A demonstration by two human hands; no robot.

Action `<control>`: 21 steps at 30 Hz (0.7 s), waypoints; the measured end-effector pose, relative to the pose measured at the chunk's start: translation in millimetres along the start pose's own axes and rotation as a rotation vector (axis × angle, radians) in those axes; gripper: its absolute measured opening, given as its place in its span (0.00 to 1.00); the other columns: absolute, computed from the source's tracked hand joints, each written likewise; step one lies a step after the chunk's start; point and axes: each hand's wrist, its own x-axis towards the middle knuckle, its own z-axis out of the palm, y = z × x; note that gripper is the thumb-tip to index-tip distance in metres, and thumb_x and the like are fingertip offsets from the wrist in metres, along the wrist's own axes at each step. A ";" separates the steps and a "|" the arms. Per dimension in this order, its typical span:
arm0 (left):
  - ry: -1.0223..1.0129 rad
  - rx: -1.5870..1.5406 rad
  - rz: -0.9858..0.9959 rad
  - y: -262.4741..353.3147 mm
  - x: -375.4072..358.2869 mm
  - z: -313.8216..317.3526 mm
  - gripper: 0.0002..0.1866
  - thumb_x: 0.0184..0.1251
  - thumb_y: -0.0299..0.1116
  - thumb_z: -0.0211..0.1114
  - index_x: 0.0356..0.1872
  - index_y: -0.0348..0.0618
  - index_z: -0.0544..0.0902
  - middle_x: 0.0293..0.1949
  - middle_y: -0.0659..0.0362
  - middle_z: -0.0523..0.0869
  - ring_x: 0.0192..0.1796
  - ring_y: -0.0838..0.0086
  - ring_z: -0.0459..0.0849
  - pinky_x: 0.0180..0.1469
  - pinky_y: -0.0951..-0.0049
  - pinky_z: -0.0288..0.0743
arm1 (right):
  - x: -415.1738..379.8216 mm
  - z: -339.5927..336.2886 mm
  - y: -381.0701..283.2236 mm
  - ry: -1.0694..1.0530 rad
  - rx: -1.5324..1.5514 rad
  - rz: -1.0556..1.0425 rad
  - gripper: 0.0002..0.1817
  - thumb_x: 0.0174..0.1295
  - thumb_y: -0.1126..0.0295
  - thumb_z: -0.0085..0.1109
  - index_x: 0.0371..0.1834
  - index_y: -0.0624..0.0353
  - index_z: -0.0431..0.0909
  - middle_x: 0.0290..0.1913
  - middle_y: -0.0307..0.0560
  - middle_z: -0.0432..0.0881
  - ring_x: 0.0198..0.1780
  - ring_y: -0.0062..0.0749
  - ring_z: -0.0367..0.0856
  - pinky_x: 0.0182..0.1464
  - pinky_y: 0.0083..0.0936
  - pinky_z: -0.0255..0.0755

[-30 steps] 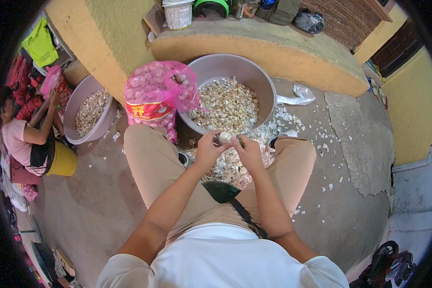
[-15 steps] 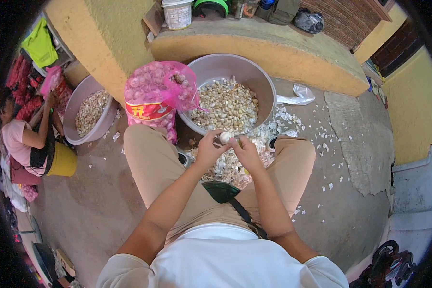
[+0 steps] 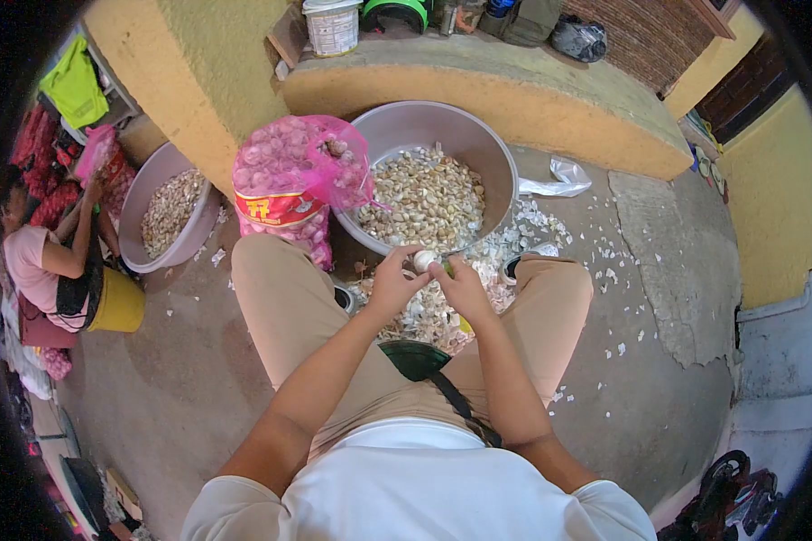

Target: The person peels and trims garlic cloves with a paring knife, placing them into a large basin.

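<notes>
My left hand (image 3: 393, 283) is closed around a whitish garlic bulb (image 3: 424, 261), held between my knees just past the near rim of a large grey tub (image 3: 511, 171). My right hand (image 3: 461, 285) is closed too, its thumb and fingertips against the bulb. A bit of green shows between its fingers and yellow shows below the palm, like a small tool whose kind I cannot make out. Loose garlic cloves (image 3: 429, 194) cover the tub's bottom. Beneath my hands lies a heap of papery garlic skins (image 3: 424, 316).
A pink mesh sack of garlic bulbs (image 3: 280, 162) stands against the tub's left side. Farther left, another person (image 3: 50, 252) sits by a second tub (image 3: 185, 252) of cloves and a yellow bucket (image 3: 120, 302). A concrete ledge (image 3: 478, 104) runs behind, with a white pail (image 3: 333, 32) on it.
The bulb has turned slightly in my fingers, and more green and yellow shows at my right hand. Both hands stay in nearly the same place.
</notes>
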 end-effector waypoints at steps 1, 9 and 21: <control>0.001 0.001 0.004 -0.5 0.0 0.4 0.23 0.41 0.28 0.69 0.43 0.40 0.73 0.38 0.58 0.76 0.34 0.78 0.76 0.33 0.80 0.73 | -0.3 -0.5 -1.0 0.001 0.000 0.001 0.22 0.55 0.53 0.49 0.28 0.68 0.68 0.24 0.60 0.73 0.28 0.50 0.72 0.31 0.35 0.64; -0.012 0.028 0.017 -7.1 -0.5 1.2 0.23 0.41 0.27 0.68 0.43 0.40 0.73 0.38 0.58 0.75 0.33 0.78 0.75 0.34 0.80 0.71 | 8.0 8.3 19.8 -0.019 -0.003 -0.019 0.19 0.57 0.56 0.50 0.26 0.64 0.69 0.18 0.46 0.71 0.18 0.25 0.68 0.20 0.24 0.63; -0.099 0.092 -0.057 -20.4 -1.4 5.9 0.23 0.44 0.27 0.65 0.45 0.37 0.71 0.39 0.55 0.75 0.36 0.75 0.76 0.38 0.77 0.72 | 0.4 7.6 13.4 -0.068 -0.149 -0.009 0.24 0.56 0.52 0.47 0.35 0.69 0.69 0.32 0.65 0.75 0.37 0.55 0.74 0.39 0.38 0.66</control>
